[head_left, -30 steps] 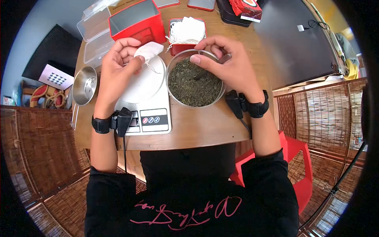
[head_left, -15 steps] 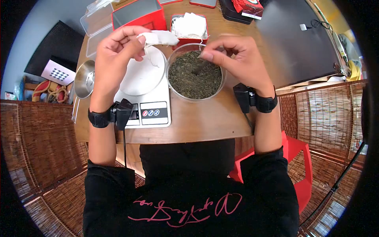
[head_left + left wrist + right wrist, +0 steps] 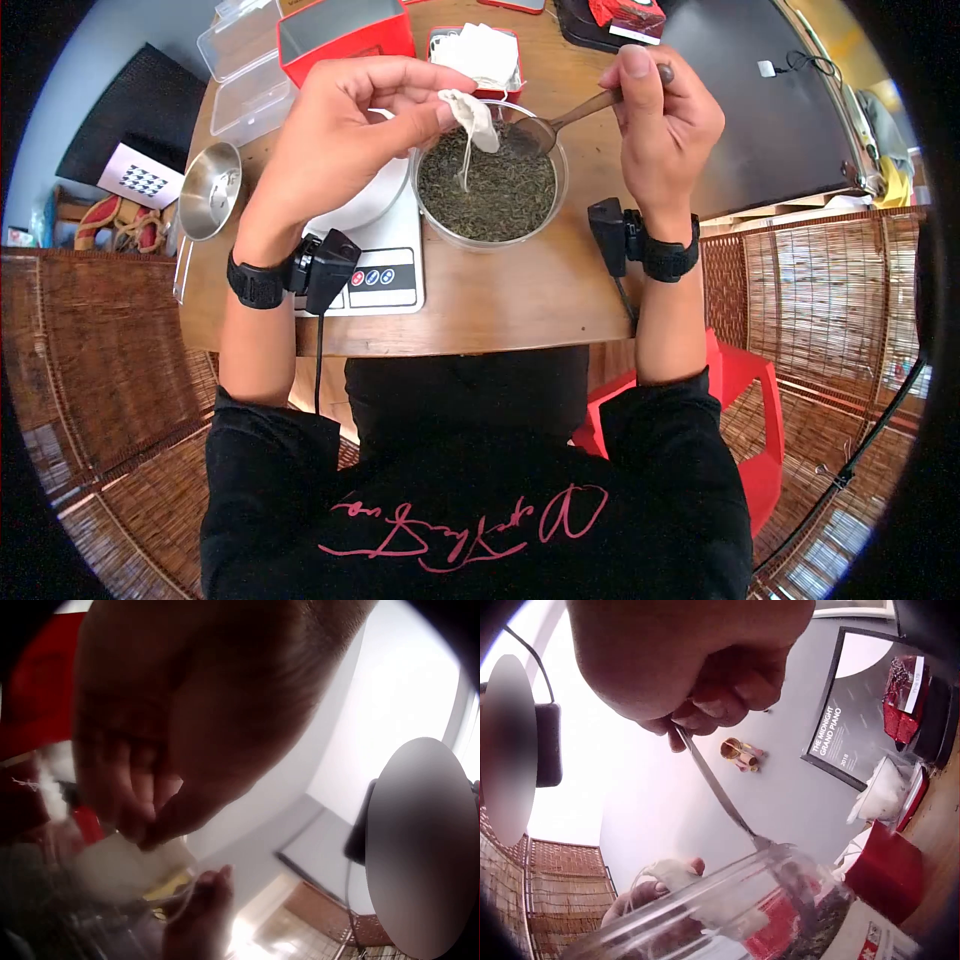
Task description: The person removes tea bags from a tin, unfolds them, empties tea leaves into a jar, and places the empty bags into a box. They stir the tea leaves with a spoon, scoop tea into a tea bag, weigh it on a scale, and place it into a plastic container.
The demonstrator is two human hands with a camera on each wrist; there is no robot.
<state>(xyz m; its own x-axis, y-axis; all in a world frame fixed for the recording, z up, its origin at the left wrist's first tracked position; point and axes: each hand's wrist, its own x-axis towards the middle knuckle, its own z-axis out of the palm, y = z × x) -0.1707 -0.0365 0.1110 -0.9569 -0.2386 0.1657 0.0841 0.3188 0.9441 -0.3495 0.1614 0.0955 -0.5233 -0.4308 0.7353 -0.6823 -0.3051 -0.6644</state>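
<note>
My left hand [image 3: 345,135] pinches a small white drawstring tea bag [image 3: 480,127] between thumb and fingers, its string hanging down. The bag is above a clear round tub [image 3: 562,195] of dark green dried leaves [image 3: 485,205]. A dark-handled spoon [image 3: 592,106] is gripped near its end by my right hand [image 3: 672,135]. Its bowl points left over the tub, close beside the tea bag. In the right wrist view the spoon [image 3: 716,784] slants down behind the tub's clear wall. The left wrist view shows the tea bag [image 3: 120,866] below my fingertips, blurred.
A white kitchen scale [image 3: 410,292] stands left of the tub, partly under my left arm. Farther left is a steel pan [image 3: 212,195]. Behind stand an open red box [image 3: 350,42], a clear plastic case [image 3: 250,100] and a red container with white bags [image 3: 478,60].
The spoon has come up out of the leaves as my right hand rose and moved right. My left hand has carried the tea bag rightward from above the scale to over the tub.
</note>
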